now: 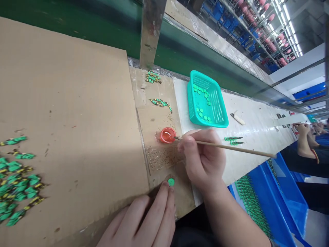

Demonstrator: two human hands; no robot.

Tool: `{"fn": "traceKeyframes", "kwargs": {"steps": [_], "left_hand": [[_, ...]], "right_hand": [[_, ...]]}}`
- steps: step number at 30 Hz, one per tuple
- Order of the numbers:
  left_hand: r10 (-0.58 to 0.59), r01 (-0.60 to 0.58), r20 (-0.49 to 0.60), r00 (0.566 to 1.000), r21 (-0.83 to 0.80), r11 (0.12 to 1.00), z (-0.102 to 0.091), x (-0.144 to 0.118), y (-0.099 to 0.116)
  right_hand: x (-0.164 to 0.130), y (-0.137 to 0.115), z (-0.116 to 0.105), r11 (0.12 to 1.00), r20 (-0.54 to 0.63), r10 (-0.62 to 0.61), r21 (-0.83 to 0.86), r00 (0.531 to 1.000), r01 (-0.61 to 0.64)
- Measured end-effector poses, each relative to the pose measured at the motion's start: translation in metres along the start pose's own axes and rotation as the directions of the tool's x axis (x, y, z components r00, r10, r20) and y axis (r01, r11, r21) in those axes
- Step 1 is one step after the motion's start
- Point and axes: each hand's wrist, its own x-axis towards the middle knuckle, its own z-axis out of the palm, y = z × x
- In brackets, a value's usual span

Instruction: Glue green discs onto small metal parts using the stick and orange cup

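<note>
My right hand (202, 159) grips a thin wooden brush (231, 147), whose tip rests at the rim of a small red paint cap (167, 134). My left hand (147, 219) lies flat near the bench edge, its fingertips touching a small green disc (171, 181) on the cardboard. Speckles of paint mark the cardboard between the cap and the disc.
A teal basket (207, 101) with several green discs stands beyond the cap. Green painted pieces (16, 181) lie in a pile at far left, more (160, 102) near a metal post (150, 32). Blue bins (272, 195) sit below the bench; another person's arms (304, 142) are at right.
</note>
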Motion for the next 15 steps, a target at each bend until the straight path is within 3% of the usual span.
{"fn": "traceKeyframes", "kwargs": {"steps": [3, 9, 15], "left_hand": [[-0.067, 0.068, 0.045, 0.997, -0.034, 0.997, -0.012, 0.014, 0.002], [-0.144, 0.149, 0.096, 0.985, -0.045, 0.988, -0.024, 0.023, 0.011], [-0.134, 0.145, 0.136, 0.982, -0.080, 0.986, -0.024, 0.015, 0.011]], "right_hand": [[-0.016, -0.018, -0.016, 0.999, -0.050, 0.019, 0.047, 0.999, -0.017], [-0.075, -0.042, -0.040, 0.971, 0.063, 0.208, 0.108, 0.976, -0.214], [-0.091, -0.034, -0.032, 0.988, 0.104, 0.121, 0.087, 0.987, -0.130]]}}
